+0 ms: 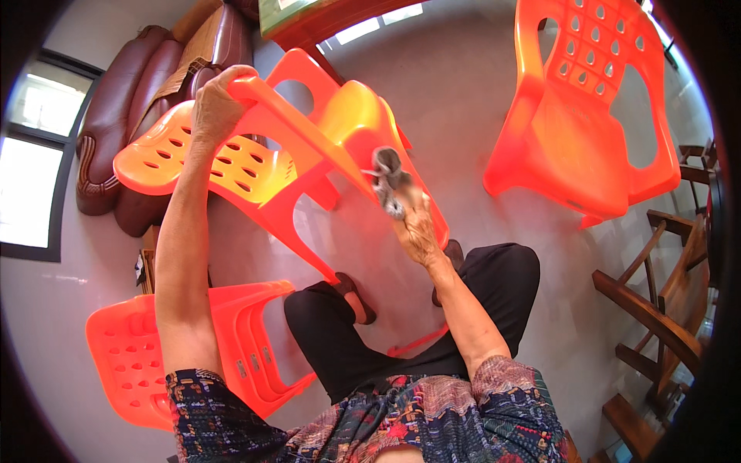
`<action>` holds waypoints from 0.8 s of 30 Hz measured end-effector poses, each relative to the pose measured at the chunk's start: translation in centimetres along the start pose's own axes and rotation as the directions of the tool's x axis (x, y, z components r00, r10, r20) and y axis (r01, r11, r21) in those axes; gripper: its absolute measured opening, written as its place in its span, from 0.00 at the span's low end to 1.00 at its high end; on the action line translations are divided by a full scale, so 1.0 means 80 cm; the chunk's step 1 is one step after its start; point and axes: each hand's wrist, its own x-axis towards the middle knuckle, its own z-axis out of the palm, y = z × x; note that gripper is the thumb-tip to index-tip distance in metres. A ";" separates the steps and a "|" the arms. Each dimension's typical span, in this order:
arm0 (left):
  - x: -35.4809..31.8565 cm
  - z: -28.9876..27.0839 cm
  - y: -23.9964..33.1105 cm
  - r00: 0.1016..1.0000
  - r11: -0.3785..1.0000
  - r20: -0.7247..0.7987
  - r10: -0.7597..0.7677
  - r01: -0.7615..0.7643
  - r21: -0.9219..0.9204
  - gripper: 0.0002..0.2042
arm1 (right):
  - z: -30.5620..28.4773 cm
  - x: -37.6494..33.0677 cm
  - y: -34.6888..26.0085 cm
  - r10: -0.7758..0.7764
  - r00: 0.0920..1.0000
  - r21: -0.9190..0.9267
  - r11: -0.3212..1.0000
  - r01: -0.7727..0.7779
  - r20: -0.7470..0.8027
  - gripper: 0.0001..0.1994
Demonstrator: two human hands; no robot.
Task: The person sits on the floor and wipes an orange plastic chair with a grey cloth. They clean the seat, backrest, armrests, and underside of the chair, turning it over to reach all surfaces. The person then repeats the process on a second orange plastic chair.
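Note:
An orange plastic armchair [347,116] is tipped over in front of me, its perforated backrest toward the left. My left hand [218,104] is closed around the chair's armrest near its upper end. In my right hand [417,231] is a bunched grey cloth [388,181], pressed against the chair's leg area on the right side. The cloth and fingertips are partly blurred.
Stacked orange chairs [247,363] stand at the lower left. Another orange armchair [571,131] stands upright at the right. A brown leather sofa [127,116] is at the far left, wooden furniture [656,309] at the right. A red-edged table [309,31] stands ahead.

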 end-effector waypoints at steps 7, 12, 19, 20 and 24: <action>0.008 0.005 -0.002 0.999 0.998 0.003 -0.050 0.050 0.029 0.16 | -0.030 -0.079 0.036 0.479 0.876 -0.598 0.719 -0.354 0.057 0.14; -0.011 -0.003 -0.008 0.997 0.998 -0.061 -0.046 0.049 0.048 0.16 | -0.022 -0.054 0.036 0.626 0.777 -0.493 0.658 -0.569 -0.062 0.12; -0.072 -0.041 -0.014 0.990 0.976 -0.040 -0.133 0.124 -0.181 0.14 | -0.002 0.011 -0.041 0.508 0.848 0.172 0.832 -0.528 0.151 0.15; -0.081 -0.044 -0.012 0.987 0.965 -0.029 -0.159 0.149 -0.218 0.14 | 0.004 0.021 -0.063 0.366 0.930 0.267 0.893 -0.362 0.036 0.14; -0.112 -0.053 -0.016 0.993 0.990 -0.113 0.020 -0.035 -0.133 0.18 | -0.003 0.084 -0.120 0.004 0.875 0.056 0.998 0.026 -0.484 0.14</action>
